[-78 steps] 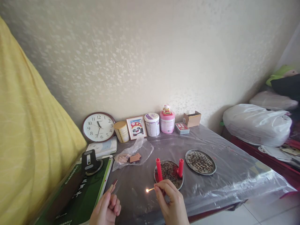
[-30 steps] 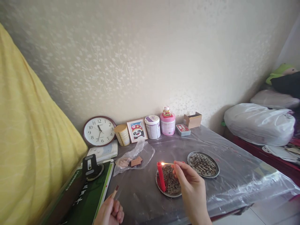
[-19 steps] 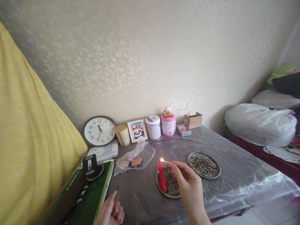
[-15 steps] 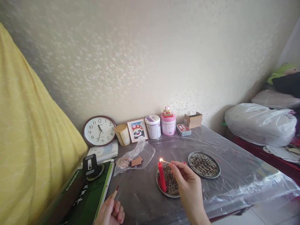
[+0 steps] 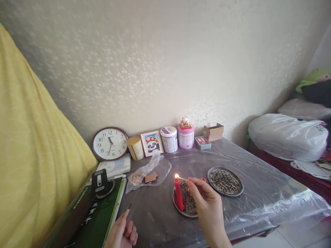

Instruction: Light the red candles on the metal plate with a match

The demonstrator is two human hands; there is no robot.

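My right hand point(image 5: 208, 203) pinches a burning match point(image 5: 183, 178) between thumb and fingertips. Its flame is at the top of a red candle point(image 5: 178, 196), by the wick. The candle stands upright, slightly tilted, on a round metal lid point(image 5: 186, 215) with a dark, speckled surface. Behind my right fingers shows the red tip of a second candle point(image 5: 203, 179), mostly hidden. Low at the left, my left hand point(image 5: 121, 232) is closed around a small matchbox point(image 5: 127, 210); only its brown-edged end sticks out.
Right of the candle lies another round lid point(image 5: 224, 182) with several used matchsticks. Behind are a plastic bag point(image 5: 148, 172) with small boxes, a clock point(image 5: 110, 144), tins point(image 5: 169, 139), a picture frame point(image 5: 152, 143) and a cardboard box point(image 5: 213, 132). A green book point(image 5: 98, 213) is at left.
The match flame has shifted very slightly left and down, closer over the candle's top. My left hand keeps its place with the matchbox.
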